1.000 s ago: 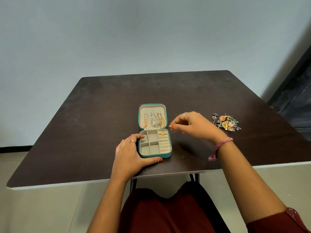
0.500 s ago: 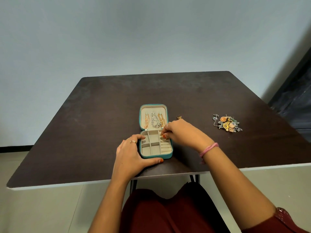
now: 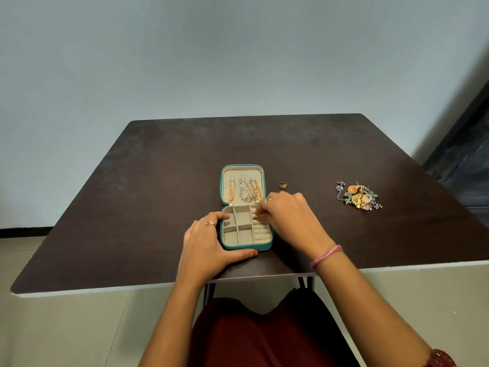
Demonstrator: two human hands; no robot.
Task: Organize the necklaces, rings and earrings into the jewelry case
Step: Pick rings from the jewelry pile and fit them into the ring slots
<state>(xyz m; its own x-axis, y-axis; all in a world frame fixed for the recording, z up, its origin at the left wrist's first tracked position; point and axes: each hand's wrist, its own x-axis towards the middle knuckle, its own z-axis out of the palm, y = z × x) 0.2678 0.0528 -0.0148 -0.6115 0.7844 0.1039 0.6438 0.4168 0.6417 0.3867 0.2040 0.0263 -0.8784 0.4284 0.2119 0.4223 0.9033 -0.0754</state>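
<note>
rings go into the padded rolls of the jewelry case [image 3: 266,246], and i see one step in progress.
my right hand [image 3: 288,215] has its fingertips pinched together over the ring rolls [image 3: 261,229], but whether a ring sits between them i cannot tell. my left hand [image 3: 209,245] holds the case's near left corner. a gold ring [image 3: 282,184] lies just beside the lid. it looks small, hard and slippery, so i would pinch its band from the sides. the earrings [image 3: 359,196] wait well apart on the table [image 3: 158,181].
</note>
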